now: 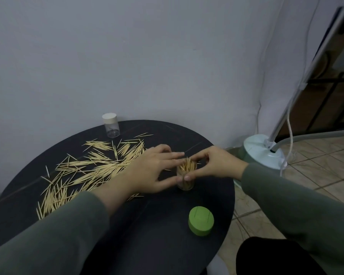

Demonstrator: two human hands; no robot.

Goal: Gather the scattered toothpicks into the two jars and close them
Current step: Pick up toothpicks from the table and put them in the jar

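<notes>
1. The open jar (185, 176) stands upright near the middle of the round dark surface (157, 245), packed with toothpicks whose tips stick up above its rim. The step in hand looks like settling that bundle down.
2. The right hand (213, 164) holds the jar, its grip curled round the rim with the thumb on the near wall. Keep that hold firm and low so the jar does not tip.
3. The left hand (153, 167) rests against the jar's 9 o'clock side, fingers straight, a wide grip holding nothing. Use those flat fingers to tap the tips level, gently.
4. The loose toothpicks (91, 169) lie spread from 9 to 11 o'clock of the jar; they belong in the second jar (111, 125) at 11 o'clock, capped and nearly empty.
5. The green lid (201, 220) waits at 5 o'clock; press it on only once no tips stick out.
</notes>
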